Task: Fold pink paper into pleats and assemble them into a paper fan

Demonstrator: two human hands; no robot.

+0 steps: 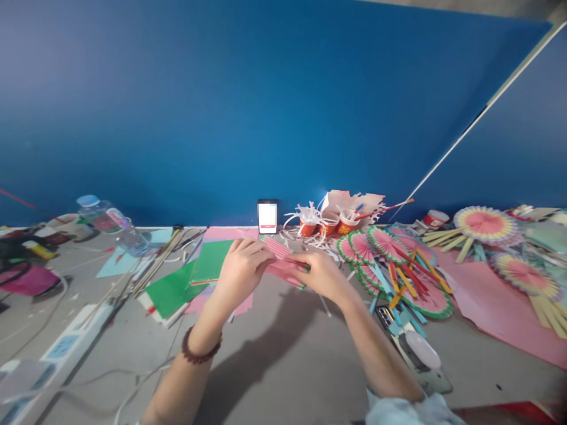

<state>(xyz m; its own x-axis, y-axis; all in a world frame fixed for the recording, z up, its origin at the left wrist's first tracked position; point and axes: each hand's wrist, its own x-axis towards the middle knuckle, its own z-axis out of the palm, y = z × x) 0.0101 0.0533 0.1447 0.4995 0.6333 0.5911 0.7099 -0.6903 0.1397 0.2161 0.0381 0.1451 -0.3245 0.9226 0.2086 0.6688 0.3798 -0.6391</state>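
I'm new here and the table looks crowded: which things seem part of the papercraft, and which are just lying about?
Likely part of it:
pleated pink paper, in the left hand and right hand
green sheets
paper fans

Probably just lying about:
plastic bottle
power strip
upright phone

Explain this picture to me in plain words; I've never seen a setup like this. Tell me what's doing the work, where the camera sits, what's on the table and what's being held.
There is no machine here, just one person's bare hands. The single camera is worn on the head, looking forward and down, so the forearms reach in from the bottom. The left hand and right hand hold pink pleated paper between them, above the table. A bracelet circles the left wrist.

On the left lie green sheets, thin sticks and a bottle. On the right are fans and red cups. Straight ahead, a lit phone stands near the blue wall.
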